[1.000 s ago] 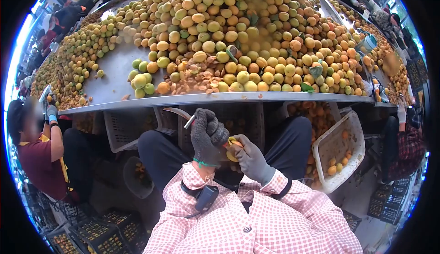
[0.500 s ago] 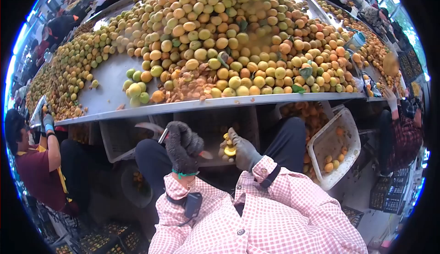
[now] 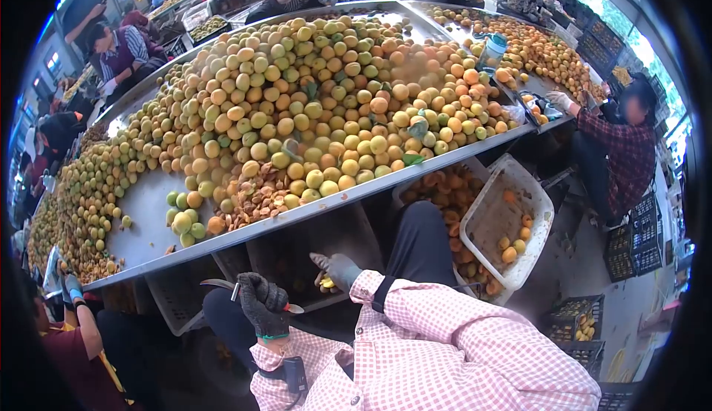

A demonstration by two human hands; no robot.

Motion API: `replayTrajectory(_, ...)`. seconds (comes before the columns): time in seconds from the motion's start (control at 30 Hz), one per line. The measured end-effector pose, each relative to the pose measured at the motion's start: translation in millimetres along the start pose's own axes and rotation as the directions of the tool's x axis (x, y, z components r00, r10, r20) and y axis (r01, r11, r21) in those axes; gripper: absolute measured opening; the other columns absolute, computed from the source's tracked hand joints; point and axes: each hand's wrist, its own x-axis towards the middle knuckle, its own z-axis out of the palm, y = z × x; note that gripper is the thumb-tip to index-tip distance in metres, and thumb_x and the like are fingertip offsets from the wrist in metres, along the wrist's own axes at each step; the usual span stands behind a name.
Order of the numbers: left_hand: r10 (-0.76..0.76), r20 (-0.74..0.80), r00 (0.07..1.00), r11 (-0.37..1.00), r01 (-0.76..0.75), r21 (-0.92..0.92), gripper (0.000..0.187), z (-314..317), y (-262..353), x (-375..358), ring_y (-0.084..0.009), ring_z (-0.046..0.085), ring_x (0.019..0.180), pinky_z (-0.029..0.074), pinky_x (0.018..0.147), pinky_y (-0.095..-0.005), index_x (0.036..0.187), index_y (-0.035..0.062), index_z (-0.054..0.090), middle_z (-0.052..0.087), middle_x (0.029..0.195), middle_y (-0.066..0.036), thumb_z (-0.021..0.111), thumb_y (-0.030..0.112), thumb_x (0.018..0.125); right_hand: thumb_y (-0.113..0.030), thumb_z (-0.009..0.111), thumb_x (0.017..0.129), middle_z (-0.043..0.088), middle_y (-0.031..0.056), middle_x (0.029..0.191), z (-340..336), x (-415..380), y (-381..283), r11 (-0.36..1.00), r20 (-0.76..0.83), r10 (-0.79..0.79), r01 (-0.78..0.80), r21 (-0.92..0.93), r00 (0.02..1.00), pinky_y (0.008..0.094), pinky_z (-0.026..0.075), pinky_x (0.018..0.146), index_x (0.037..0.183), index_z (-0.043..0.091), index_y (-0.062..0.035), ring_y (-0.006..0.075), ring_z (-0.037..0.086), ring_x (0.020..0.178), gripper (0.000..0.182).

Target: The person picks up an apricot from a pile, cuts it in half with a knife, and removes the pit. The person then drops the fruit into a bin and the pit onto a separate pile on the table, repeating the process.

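My left hand (image 3: 263,303), in a dark knitted glove, is closed around a knife. Its curved blade (image 3: 218,283) points left, and a small red-and-silver tip (image 3: 294,309) sticks out on the other side of the fist. My right hand (image 3: 341,270), in a grey glove, holds a yellow piece of apricot (image 3: 326,283) under its fingers; the glove partly hides it. Both hands are apart, over my lap and below the edge of the metal table (image 3: 222,243). On the table are a large pile of apricots (image 3: 297,77) and a heap of brownish apricot scraps (image 3: 256,196).
A white basin (image 3: 482,240) with several apricots leans at my right, over a container of orange apricot pieces (image 3: 437,189). A dark crate (image 3: 311,244) stands under the table. A blue-lidded jar (image 3: 492,51) is on the table. Co-workers sit left (image 3: 81,329) and right (image 3: 615,144).
My view has swung right and up, showing more of the far side and the right-hand co-worker. Both hands keep their holds; the apricot piece is now more hidden by my right glove.
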Motion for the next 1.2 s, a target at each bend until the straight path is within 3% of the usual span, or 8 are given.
replayTrajectory(0.2,-0.079,0.001,0.997,0.995,0.078,-0.054,0.025,-13,-5,3,-0.006,0.025,0.039,0.024,0.037,-0.0238,0.084,0.0138,0.059,0.029,0.052,0.007,0.051,0.034,0.095,-0.027,0.05,0.095,0.067,0.01,0.077,4,5,17,0.987,-0.084,-0.045,0.058,0.152,0.995,0.0298,0.048,0.043,0.116,0.053,-0.0044,0.0201,0.064,0.055,0.031)
replayTrajectory(0.3,-0.104,-0.024,0.994,0.991,0.102,-0.092,0.025,-18,-5,4,-0.0058,0.024,0.038,0.023,0.037,-0.0235,0.084,0.0138,0.059,0.029,0.052,0.007,0.051,0.035,0.095,-0.02,0.053,0.094,0.066,0.0097,0.089,-6,-46,3,0.871,0.101,-0.167,0.098,0.482,0.981,0.0281,0.052,0.055,0.121,0.052,-0.0053,0.0179,0.066,0.073,0.03)
replayTrajectory(0.37,-0.169,-0.008,0.986,0.976,0.166,-0.144,0.026,-23,-8,8,-0.0056,0.024,0.038,0.022,0.036,-0.0233,0.084,0.0137,0.059,0.029,0.052,0.007,0.051,0.035,0.096,-0.008,0.054,0.091,0.063,0.0107,0.103,-24,-85,-8,0.616,0.302,-0.362,-0.017,0.788,0.882,0.03,0.055,0.069,0.124,0.05,-0.0058,0.02,0.064,0.092,0.034)
replayTrajectory(0.53,-0.207,0.06,0.976,0.962,0.215,-0.166,0.026,-26,-16,8,-0.0045,0.022,0.037,0.02,0.034,-0.0223,0.085,0.0131,0.058,0.029,0.051,0.007,0.047,0.033,0.097,0.003,0.054,0.087,0.06,0.0116,0.111,-89,-154,-2,0.469,0.11,-0.689,0.325,0.821,0.716,0.0324,0.055,0.078,0.125,0.049,-0.0046,0.0237,0.062,0.099,0.039)
replayTrajectory(0.67,-0.26,0.082,0.962,0.948,0.271,-0.167,0.025,-22,-24,10,-0.0041,0.022,0.037,0.019,0.035,-0.0222,0.085,0.0133,0.058,0.028,0.051,0.007,0.047,0.032,0.098,0.004,0.044,0.09,0.057,0.0136,0.111,-157,-166,39,0.259,-0.321,-0.608,0.564,0.784,0.726,0.0372,0.053,0.081,0.123,0.05,-0.0044,0.0254,0.061,0.096,0.035)
replayTrajectory(0.83,-0.317,0.066,0.946,0.928,0.324,-0.186,0.025,-17,-33,10,-0.0042,0.022,0.038,0.019,0.035,-0.0221,0.084,0.0134,0.057,0.028,0.051,0.007,0.046,0.031,0.098,0.003,0.044,0.09,0.058,0.0129,0.109,-186,-176,87,0.247,-0.465,-0.358,0.562,0.789,0.81,0.0385,0.051,0.084,0.119,0.052,-0.0047,0.0258,0.06,0.095,0.031)
replayTrajectory(1.07,-0.357,0.195,0.913,0.907,0.389,-0.163,0.024,-16,-36,6,-0.005,0.024,0.037,0.02,0.035,-0.0218,0.084,0.0125,0.057,0.028,0.052,0.007,0.045,0.029,0.098,0.004,0.046,0.089,0.062,0.0127,0.106,-127,-155,36,0.368,-0.183,-0.529,0.418,0.831,0.828,0.0346,0.054,0.081,0.118,0.055,-0.0049,0.0242,0.062,0.096,0.032)
replayTrajectory(1.2,-0.285,0.048,0.957,0.943,0.289,-0.165,0.024,-14,-22,-10,-0.005,0.025,0.038,0.022,0.036,-0.0223,0.087,0.013,0.058,0.028,0.052,0.007,0.045,0.029,0.098,0.004,0.047,0.088,0.062,0.0115,0.107,-95,-132,24,0.529,-0.114,-0.43,0.352,0.772,0.896,0.0341,0.055,0.08,0.119,0.054,-0.0054,0.023,0.062,0.097,0.033)
